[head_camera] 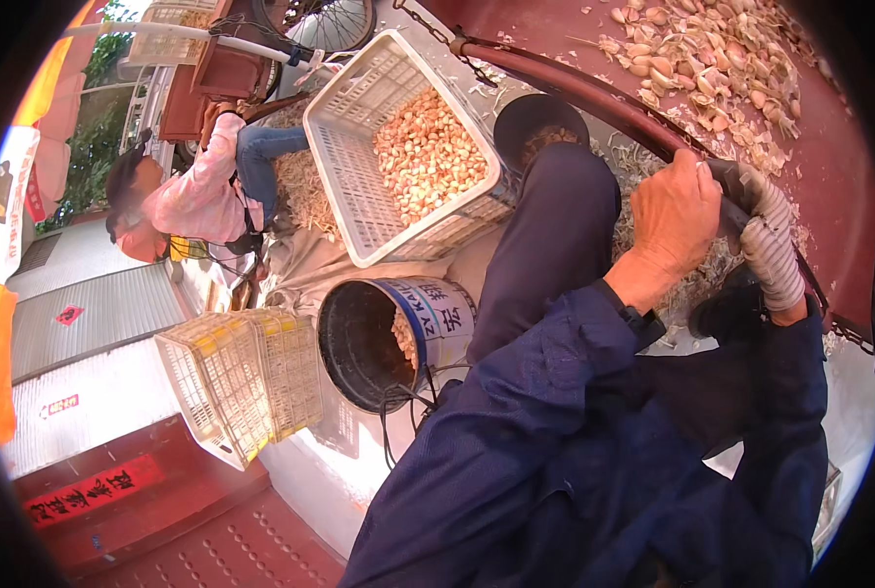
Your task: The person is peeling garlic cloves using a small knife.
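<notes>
My left hand [671,214], bare with a black watch strap at the wrist, has its fingers curled by the rim of a red metal tray [842,198]. Right beside it is my right hand [762,220], in dark finger coverings and a striped whitish wrap. The two hands meet near the fingertips; anything between them is hidden. On the tray lies a heap of garlic cloves [702,70] mixed with papery skins. A dark bucket [515,117] with a few pale pieces inside stands beyond my bent knee [555,220].
A white plastic crate [368,246] holds many peeled-looking cloves [430,158]. Near it is a paint bucket [437,316] with cloves inside, then a cream crate [246,382]. A seated person [202,184] works beyond. A chain [430,29] hangs by the tray's red bar [577,92].
</notes>
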